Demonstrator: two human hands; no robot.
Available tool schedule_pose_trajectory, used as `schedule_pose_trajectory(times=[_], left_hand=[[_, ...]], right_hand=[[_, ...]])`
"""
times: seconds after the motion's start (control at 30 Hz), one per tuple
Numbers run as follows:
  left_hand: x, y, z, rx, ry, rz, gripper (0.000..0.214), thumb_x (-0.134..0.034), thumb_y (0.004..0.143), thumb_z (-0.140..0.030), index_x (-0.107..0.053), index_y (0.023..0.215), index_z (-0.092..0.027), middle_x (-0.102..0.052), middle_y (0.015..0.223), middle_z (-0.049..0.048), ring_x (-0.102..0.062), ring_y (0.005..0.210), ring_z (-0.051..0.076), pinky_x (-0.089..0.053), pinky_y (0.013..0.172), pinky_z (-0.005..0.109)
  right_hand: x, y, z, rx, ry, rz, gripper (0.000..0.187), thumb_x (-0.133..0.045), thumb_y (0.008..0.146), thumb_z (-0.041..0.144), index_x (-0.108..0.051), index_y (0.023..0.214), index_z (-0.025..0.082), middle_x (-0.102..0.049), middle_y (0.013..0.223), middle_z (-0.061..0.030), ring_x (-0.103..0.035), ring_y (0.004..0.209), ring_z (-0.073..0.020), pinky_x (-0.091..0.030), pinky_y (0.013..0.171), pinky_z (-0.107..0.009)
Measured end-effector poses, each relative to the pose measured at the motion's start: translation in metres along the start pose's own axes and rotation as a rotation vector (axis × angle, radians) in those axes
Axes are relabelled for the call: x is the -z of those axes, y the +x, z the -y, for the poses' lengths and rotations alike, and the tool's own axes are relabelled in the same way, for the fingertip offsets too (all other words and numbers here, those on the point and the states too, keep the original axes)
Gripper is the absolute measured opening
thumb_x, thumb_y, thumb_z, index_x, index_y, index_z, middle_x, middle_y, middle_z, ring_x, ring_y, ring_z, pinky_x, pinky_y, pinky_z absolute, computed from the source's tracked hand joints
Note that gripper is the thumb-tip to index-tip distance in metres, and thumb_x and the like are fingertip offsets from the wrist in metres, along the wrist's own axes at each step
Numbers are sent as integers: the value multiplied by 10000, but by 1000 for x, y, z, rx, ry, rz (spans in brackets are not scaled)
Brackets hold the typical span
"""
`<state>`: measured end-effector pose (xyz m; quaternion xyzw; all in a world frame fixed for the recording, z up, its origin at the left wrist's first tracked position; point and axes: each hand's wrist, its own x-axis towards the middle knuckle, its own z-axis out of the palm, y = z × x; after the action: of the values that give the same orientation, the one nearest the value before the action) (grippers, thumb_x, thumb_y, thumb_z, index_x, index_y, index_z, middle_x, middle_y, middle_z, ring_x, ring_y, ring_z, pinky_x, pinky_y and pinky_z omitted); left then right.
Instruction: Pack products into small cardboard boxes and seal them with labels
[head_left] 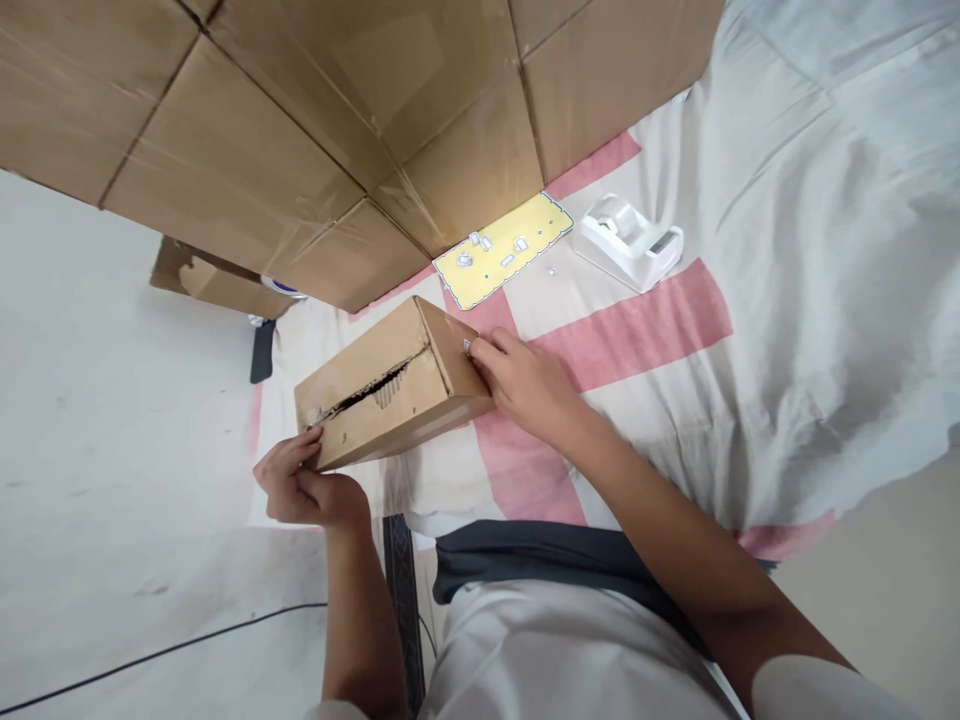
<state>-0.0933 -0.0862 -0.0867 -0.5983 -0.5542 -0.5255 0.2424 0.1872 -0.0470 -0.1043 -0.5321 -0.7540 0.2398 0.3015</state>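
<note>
Gripping a cardboard box [412, 392] at opposite ends, the left hand [289, 482] and right hand [525, 385] have fingers closed on it — flaps [360, 362] down, seam [366, 393] gaping.

Brown cardboard box [397, 402], sitting just off centre toward nine o'clock, angled from eight to two, and what a ragged dark slit [367, 390] gapes along its seam!

The one camera sits on the person's head and looks forward and down. The shirt [570, 645] is very close, at the bottom edge. A bit farther off, near the middle, are the left hand [300, 482], right hand [529, 385] and box [397, 355]. The stack [315, 130] runs past the top edge.
</note>
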Motion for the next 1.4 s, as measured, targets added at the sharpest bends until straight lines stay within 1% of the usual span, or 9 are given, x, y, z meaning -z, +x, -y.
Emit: schedule_pose_trajectory(times=[0.2,0.33,0.43,0.53,0.63,0.8,1.1,1.3,1.4], left_hand=[[0,0,0,42,92,12,179,-384,828,-153,-520,740,-226,-707,805,86,-653,825,250,-553,834,465],[0,0,-3,41,92,10,171,-388,820,-151,-518,739,-227,-704,799,86,-654,814,250,-558,830,469],[0,0,-2,40,77,11,167,-397,831,-155,-520,743,-226,-712,811,85,-658,833,253,-557,834,472],[-2,-1,-1,2,25,-10,181,-411,844,-150,-541,737,-217,-723,813,86,-656,818,250,-548,821,467],[-4,0,-1,-27,-39,-44,181,-430,839,-138,-550,725,-211,-723,795,82,-655,789,243,-540,808,459],[-6,-1,1,8,45,-42,176,-402,851,-171,-520,733,-224,-699,797,81,-656,798,246,-541,795,454],[-6,-3,3,30,26,-22,162,-384,872,-173,-503,775,-224,-651,812,68,-624,820,248,-520,840,466],[-8,-2,-1,51,1,-31,127,-392,846,-172,-467,768,-238,-640,802,63,-629,828,256,-516,846,480],[-10,-2,-2,53,4,-52,134,-388,844,-166,-453,758,-245,-632,784,58,-630,827,256,-521,841,482]], right_hand=[[-3,-1,-2,-30,40,-55,295,-453,995,125,-661,1184,218,-611,1108,-94,-589,834,-203,-305,582,-296],[-8,0,-7,-98,381,-197,294,-463,1000,138,-706,1144,217,-658,1076,-67,-645,908,-198,-459,706,-298],[-12,2,-11,-88,710,-157,357,-468,955,83,-750,1129,213,-691,1080,-52,-675,979,-180,-523,844,-311],[-14,4,-13,-119,849,-117,453,-467,921,66,-734,1256,216,-687,1079,-56,-671,963,-174,-539,897,-342],[-16,5,-14,-229,879,-214,556,-455,927,80,-627,1429,247,-664,1067,-52,-649,940,-175,-539,941,-381],[-18,5,-16,-187,899,-64,617,-417,889,26,-685,1362,320,-608,1192,-50,-604,1153,-196,-480,1090,-435],[-26,3,-13,-239,827,-70,575,-433,938,50,-644,1406,307,-542,1210,-70,-587,1170,-196,-450,1143,-457],[-30,2,-11,-164,787,-71,600,-408,952,32,-592,1459,294,-549,1228,-77,-569,1229,-191,-438,1158,-449],[-26,2,-11,-150,757,-52,582,-418,954,38,-600,1451,278,-561,1186,-76,-592,1169,-187,-471,1116,-429]])
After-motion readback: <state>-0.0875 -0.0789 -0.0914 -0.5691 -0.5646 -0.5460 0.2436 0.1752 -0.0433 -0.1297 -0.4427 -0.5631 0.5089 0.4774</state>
